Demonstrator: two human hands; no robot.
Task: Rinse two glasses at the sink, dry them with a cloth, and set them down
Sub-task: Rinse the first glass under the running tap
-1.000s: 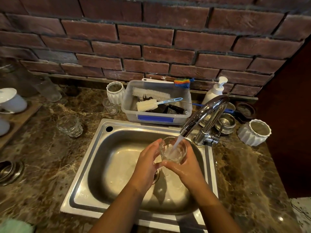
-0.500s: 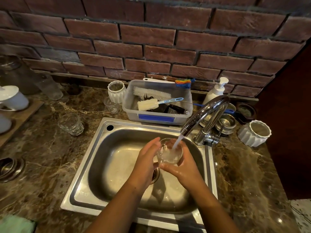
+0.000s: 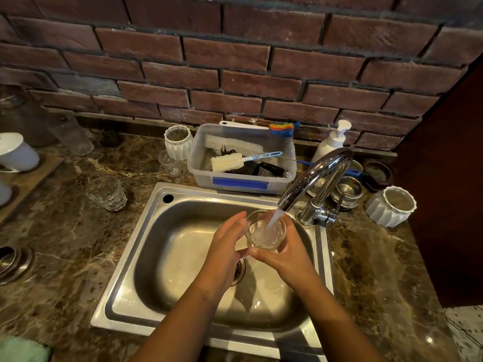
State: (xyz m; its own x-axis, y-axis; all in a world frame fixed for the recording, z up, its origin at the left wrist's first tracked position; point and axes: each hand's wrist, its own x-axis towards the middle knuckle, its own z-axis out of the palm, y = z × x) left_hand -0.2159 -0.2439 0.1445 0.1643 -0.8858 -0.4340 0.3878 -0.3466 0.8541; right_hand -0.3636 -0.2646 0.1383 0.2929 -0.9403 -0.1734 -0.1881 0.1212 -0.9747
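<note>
A clear glass (image 3: pixel 265 232) is upright under the running chrome tap (image 3: pixel 312 176), over the steel sink (image 3: pixel 146 257). Water pours straight into it. My right hand (image 3: pixel 282 253) wraps the glass from the right and below. My left hand (image 3: pixel 227 244) presses against its left side with fingers curled on the rim. A second clear glass (image 3: pixel 107 192) stands on the marble counter left of the sink. A pale green cloth (image 3: pixel 21 350) shows at the bottom left corner.
A plastic tub of brushes (image 3: pixel 241 176) sits behind the sink, a soap pump (image 3: pixel 332 141) beside it. White ribbed pots (image 3: pixel 390 209) (image 3: pixel 179 141), steel bowls (image 3: pixel 347 192) and a small glass (image 3: pixel 170 163) ring the sink. White cups (image 3: pixel 15 152) rest on a tray at left.
Both hands have lifted the glass slightly closer to the spout and shifted their grip around it; water keeps running into it. The counter glass has not moved.
</note>
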